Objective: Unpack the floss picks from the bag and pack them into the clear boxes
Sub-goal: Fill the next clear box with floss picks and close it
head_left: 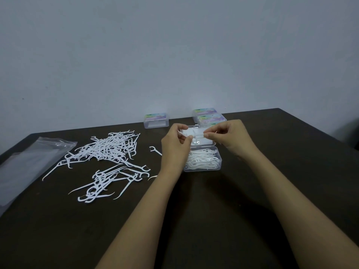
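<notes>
Pinching floss picks between your left hand and right hand, fingers curled; likely light, springy, tangle-prone, so grip the handles.

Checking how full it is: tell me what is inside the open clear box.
White floss picks lie in the open clear box, covering its floor. The left hand hides its left rear corner.

Dark brown table, plain pale grey-blue wall rising behind its far edge
</notes>
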Motion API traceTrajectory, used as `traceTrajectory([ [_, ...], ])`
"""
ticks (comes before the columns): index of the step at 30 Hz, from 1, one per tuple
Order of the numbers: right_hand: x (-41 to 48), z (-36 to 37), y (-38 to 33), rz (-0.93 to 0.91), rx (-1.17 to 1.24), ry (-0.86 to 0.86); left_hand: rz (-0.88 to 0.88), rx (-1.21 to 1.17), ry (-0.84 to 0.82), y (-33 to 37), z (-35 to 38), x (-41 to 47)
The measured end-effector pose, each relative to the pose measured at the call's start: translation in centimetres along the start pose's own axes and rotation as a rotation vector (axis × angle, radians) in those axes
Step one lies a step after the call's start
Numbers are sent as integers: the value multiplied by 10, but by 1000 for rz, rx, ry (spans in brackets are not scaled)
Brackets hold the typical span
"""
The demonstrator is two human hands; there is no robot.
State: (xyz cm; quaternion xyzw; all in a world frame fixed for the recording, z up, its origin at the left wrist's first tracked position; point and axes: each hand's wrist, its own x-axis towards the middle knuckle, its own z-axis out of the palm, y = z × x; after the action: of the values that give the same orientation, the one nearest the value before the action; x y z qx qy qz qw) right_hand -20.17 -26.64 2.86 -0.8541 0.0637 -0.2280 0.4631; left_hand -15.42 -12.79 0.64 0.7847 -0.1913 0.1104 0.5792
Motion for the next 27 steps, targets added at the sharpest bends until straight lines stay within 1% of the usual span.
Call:
traceTrajectory([
  [3,-1,-1,-2,7,12,46,150,183,26,-1,-1,0],
  [5,-1,-1,-3,2,13,47,190,245,48,-1,-1,0],
  [10,1,-9,0,52,49,33,192,226,114,-1,-7,2],
  [12,2,-10,3,75,73,44,209,213,101,-1,-9,4],
  [14,1,-1,5,67,50,15,235,218,58,-2,-11,5],
  [17,-1,15,10,49,-133,-107,269,239,-14,-4,-12,8],
  [18,0,16,11,53,-158,-113,294,274,-45,-5,-11,9],
  [23,4,4,13,58,-57,65,449,540,-279,-7,1,5],
  [25,4,2,13,52,-49,90,427,780,-396,-3,10,4],
  [26,4,2,12,55,-58,85,403,881,-433,-2,13,4],
  [27,4,2,12,59,-69,76,385,925,-437,0,13,4],
])
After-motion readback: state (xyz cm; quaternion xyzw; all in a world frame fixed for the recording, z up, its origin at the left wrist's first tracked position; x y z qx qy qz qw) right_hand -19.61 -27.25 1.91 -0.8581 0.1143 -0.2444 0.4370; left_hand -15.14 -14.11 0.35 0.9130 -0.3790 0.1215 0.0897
